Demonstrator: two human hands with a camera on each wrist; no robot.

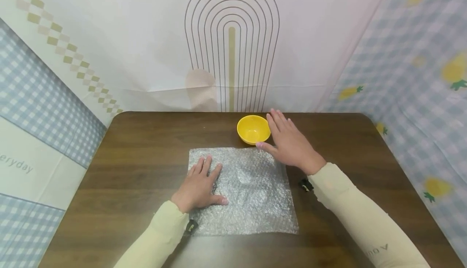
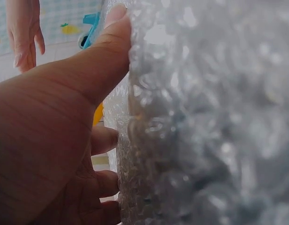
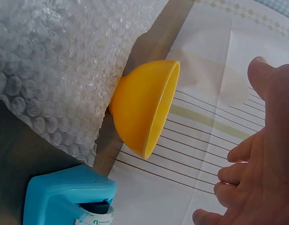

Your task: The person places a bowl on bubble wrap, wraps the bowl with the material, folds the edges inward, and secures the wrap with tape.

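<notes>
Brown table (image 1: pixel 138 162) before patterned wall (image 1: pixel 146 37)

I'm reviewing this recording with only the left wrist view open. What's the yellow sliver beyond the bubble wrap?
Observer: A yellow bowl. The head view shows it upright on the wood-grain table, just past the far edge of the bubble wrap.
Reviewer: And the bit of blue near the top?
Observer: It looks like a blue tape dispenser; the right wrist view shows lettering on a white part of it.
Reviewer: Is the right hand touching the bowl?
Observer: No. In the right wrist view there is a clear gap between its fingers and the bowl's rim.
</notes>
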